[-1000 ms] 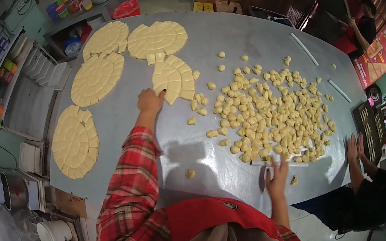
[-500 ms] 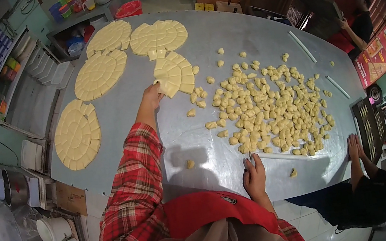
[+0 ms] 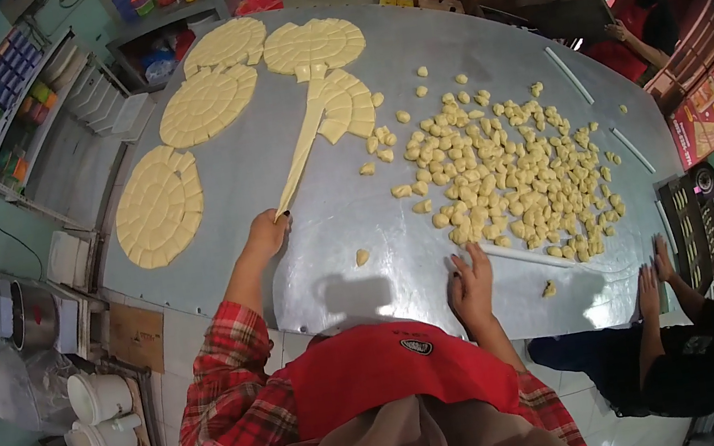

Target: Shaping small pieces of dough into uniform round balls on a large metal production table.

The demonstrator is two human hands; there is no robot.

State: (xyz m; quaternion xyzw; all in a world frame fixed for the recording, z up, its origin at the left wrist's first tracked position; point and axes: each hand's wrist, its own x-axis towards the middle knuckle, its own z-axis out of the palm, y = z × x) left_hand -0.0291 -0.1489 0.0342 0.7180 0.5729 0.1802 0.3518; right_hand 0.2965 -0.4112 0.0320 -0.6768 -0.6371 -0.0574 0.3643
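My left hand is closed on the near end of a long strip of dough. That strip is stretched taut back to a partly taken-apart round of scored dough. My right hand rests at the table's near side with its fingers apart. Its fingertips are beside the near edge of a broad heap of small pale dough lumps and the left end of a white rod; whether they touch either, I cannot tell. One loose dough lump lies between my hands.
Several scored dough rounds lie along the left of the metal table. White rods lie at the right. A co-worker's hands are at the right edge, near a dark tray. Another person holds a dark tray at the back right.
My left hand has pulled back toward me, drawing the dough from the round into a long strip. My right hand's fingers have spread. The co-worker's hands at the right have moved apart.
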